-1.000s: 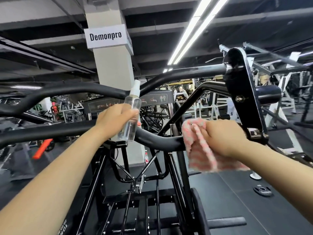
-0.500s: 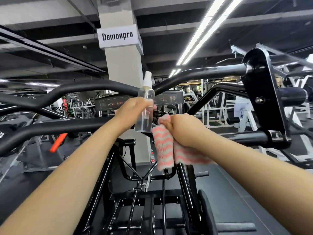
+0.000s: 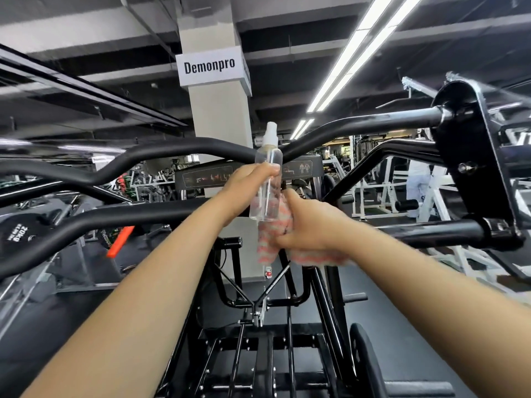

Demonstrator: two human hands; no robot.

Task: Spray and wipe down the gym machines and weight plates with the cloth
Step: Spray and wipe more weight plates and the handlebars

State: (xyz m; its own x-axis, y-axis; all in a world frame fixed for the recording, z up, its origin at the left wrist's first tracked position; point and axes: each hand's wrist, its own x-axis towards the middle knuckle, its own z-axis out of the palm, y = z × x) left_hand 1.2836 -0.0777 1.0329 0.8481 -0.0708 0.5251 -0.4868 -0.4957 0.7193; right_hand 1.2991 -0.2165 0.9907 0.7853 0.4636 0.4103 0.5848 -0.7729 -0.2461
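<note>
Leftward goes the right hand, sliding the pink-and-white striped cloth along the black handlebar from out near the end bracket to the middle of the machine, where it now sits right up against the spray bottle. That right hand is wrapped round the cloth and seems to clamp it onto the bar (motion blur smears the trailing edge, so the exact fold is hard to read).

Over on the other side, the left hand grips the clear bottle upright by its body, thumb across the front, white nozzle pointing up and nowhere near a finger, so no spraying right now. Bottle and cloth overlap in view; whether they actually touch, I cannot tell.

What does it mean? By my reckoning the right stretch of this bar is wiped, and the pass has reached centre. Left stretch, the upper curved bar and the 20 kg weight plate at far left look untouched, so plenty remains.
</note>
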